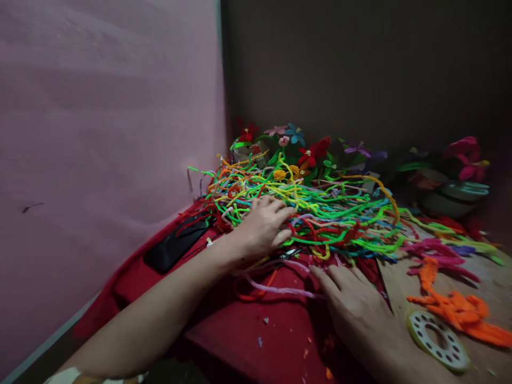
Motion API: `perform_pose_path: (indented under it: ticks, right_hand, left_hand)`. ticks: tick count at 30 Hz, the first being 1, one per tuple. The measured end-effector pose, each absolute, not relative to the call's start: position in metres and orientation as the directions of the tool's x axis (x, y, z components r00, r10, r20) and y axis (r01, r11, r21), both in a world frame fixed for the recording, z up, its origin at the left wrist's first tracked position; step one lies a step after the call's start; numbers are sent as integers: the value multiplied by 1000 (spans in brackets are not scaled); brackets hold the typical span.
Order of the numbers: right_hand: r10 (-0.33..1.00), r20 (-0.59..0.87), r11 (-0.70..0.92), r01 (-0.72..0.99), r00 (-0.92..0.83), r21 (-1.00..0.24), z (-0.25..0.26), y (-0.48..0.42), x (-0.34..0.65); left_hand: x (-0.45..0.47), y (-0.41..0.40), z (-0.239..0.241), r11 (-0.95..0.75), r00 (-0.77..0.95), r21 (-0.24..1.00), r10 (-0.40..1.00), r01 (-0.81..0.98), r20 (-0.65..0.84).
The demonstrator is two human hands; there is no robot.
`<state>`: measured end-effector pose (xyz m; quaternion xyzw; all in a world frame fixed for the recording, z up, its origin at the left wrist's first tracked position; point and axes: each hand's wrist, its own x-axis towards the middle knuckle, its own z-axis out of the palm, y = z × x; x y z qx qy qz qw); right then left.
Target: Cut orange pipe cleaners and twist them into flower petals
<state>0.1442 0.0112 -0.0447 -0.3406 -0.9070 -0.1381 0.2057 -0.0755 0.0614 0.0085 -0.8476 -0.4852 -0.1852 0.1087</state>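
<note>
A big tangled heap of pipe cleaners [316, 208] in green, yellow, red and other colours lies on a red cloth [248, 330]. My left hand [262, 226] rests on the near left edge of the heap, fingers loosely curled into the strands. My right hand [352, 298] lies flat on the cloth, fingers stretched toward a pale pink pipe cleaner [280, 289] that touches its fingertips. An orange strand [250, 295] curls beside it.
Finished pipe-cleaner flowers [304, 149] stand behind the heap against a dark wall. A black flat object [176, 245] lies at left. On a brown board [492, 290] at right sit an orange pipe-cleaner piece [460, 309] and a round perforated disc [438, 341]. A pot [452, 194] holds pink flowers.
</note>
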Motion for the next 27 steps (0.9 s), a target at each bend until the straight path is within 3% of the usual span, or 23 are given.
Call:
perform_pose_path:
  ticks: [5,8,11,14,21,27]
  right_hand:
    - [688,261,693,720,-677,38,-39,8,140]
    - [730,141,677,736,-668,-18,-35,6,138]
    - [742,78,671,737,-666,-82,-30,2,138]
    - [738,46,671,726,-673,-151,-25,0,138]
    - [728,-24,660,710,-685,-244,-19,-3,138]
    - [693,17,694,661,-721,-284,-4,-5,139]
  left_hand:
    - [-103,86,17,-291,150,142,781,946,607]
    - [-116,104,10,-175,32,193,815,965,578]
    - [-119,111,1,-86,-33,259,905,962,424]
    - [-117,107,-4,-127,45,258,953,958,300]
    - [-115,92,-9,-319,287,144,936,937,205]
    - [-106,79,-13,-388,394,-72,890,919,229]
